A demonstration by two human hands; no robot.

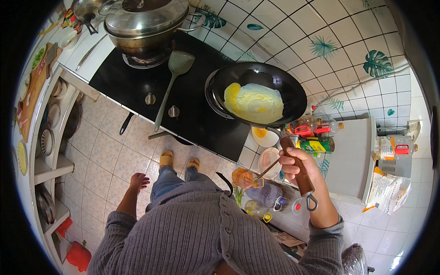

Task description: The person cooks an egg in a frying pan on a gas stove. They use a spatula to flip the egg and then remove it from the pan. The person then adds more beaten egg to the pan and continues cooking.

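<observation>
My right hand (295,163) grips the brown wooden handle (299,172) of a black wok (292,92). A thin brown stick, perhaps chopsticks (268,169), juts from the same hand's fingers. The wok tilts over the right burner (213,103) of a black gas hob. Inside it lies a thin pale-yellow egg sheet (259,103), with a brighter, wet-looking yellow patch at its left. My left hand (139,181) hangs low at my side above the tiled floor, holding nothing, fingers loosely apart. A grey-green spatula (175,72) rests across the hob (137,82), left of the wok.
On the left burner stands a lidded steel pot (144,37). Beside the wok handle are a white bowl (264,139) with yellow liquid, a pinkish dish (269,161) and several bottles (304,125). A cutting board (34,99) with food lies on the left counter.
</observation>
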